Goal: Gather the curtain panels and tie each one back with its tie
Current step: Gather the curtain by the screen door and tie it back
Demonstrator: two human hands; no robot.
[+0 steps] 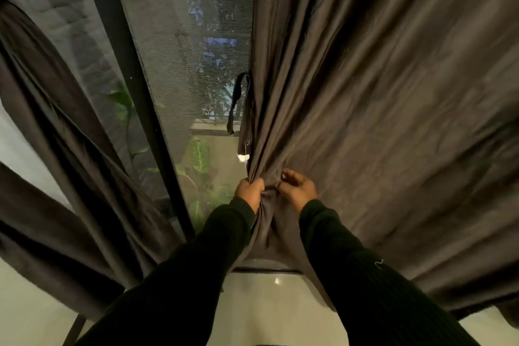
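We see both hands working at the inner edge of the right curtain panel (379,98), a dark brown cloth that fills the right half of the view. The left hand (250,191) grips a gathered bunch of folds at that edge, fingers curled round the fabric. Just beside it, the right hand (297,191) pinches the cloth with bent fingers, drawing pleats toward the left hand. Both arms wear dark ribbed sleeves (351,267). Above the hands, a thin dark tie (237,104) hangs loose in a loop from the panel's edge, against the mesh window screen (179,45). The left curtain panel (64,149) hangs on the far side of the black window frame (134,70), well apart from the hands. Green leaves (200,155) show beyond the screen.
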